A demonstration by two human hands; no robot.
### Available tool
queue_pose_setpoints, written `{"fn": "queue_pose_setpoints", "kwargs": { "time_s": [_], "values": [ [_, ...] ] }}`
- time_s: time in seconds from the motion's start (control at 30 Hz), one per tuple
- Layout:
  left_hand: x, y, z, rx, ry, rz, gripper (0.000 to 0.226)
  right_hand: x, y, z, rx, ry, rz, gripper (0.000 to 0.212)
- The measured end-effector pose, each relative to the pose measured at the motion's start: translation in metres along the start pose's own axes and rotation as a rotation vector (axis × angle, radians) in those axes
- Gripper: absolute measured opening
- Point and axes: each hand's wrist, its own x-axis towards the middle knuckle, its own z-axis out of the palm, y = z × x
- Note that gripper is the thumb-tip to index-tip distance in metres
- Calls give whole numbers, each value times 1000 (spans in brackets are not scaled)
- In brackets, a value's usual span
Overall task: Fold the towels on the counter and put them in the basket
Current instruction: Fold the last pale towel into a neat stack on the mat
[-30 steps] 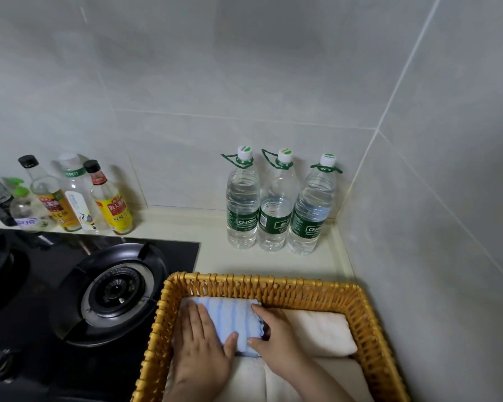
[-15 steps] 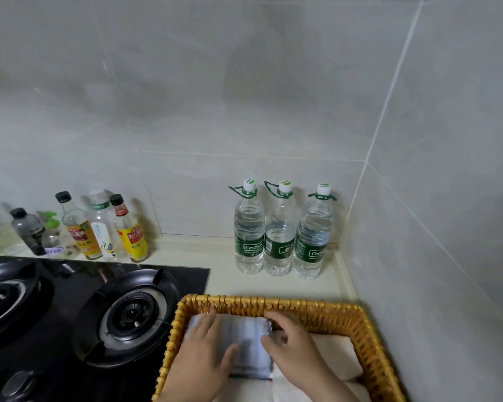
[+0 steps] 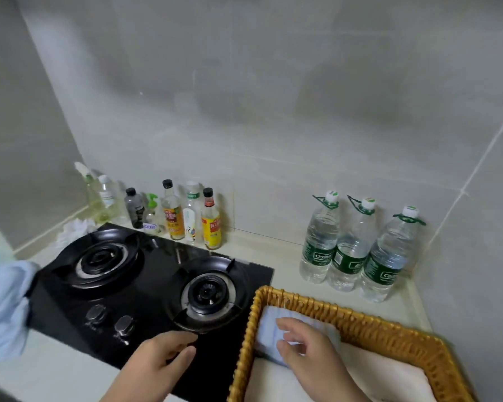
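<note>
Wicker basket (image 3: 360, 320) has the folded blue striped towel (image 3: 269, 329) in its far-left corner, next to the white towels (image 3: 389, 378) already inside. Change: a second ago both hands pressed on it. Now the left hand (image 3: 160, 364) is out of the basket, over the stove (image 3: 163, 265) front edge, fingers loosely curled, empty. The right hand (image 3: 308, 352) stays on the striped towel, fingers relaxed, gripping nothing. View has swung left: a light blue towel (image 3: 3, 303) lies unfolded on the counter. Read: placement done, that one's likely next.
</note>
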Motion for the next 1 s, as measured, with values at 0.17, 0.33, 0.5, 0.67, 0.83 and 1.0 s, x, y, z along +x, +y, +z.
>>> {"fn": "queue_pose_setpoints", "kwargs": {
  "time_s": [0.17,0.33,0.5,0.67,0.83,1.0],
  "values": [
    [-51,-35,-49,19,83,-71,48,-14,-51,52,-24,-150,-41,36],
    [-113,-67,-108,30,180,-154,23,-35,-101,109,-100,-220,-155,29],
    [-166,-107,-169,70,286,-222,13,-55,-152,157,-187,-301,-251,30],
    [-212,-141,-212,105,336,-300,14,-70,-191,201,-296,-325,-378,34],
    [-247,-152,-244,126,419,-328,16,-76,-226,247,-347,-367,-458,39],
    [-271,-178,-272,167,462,-389,15,-72,-258,293,-342,-438,-498,37]
  ]
}}
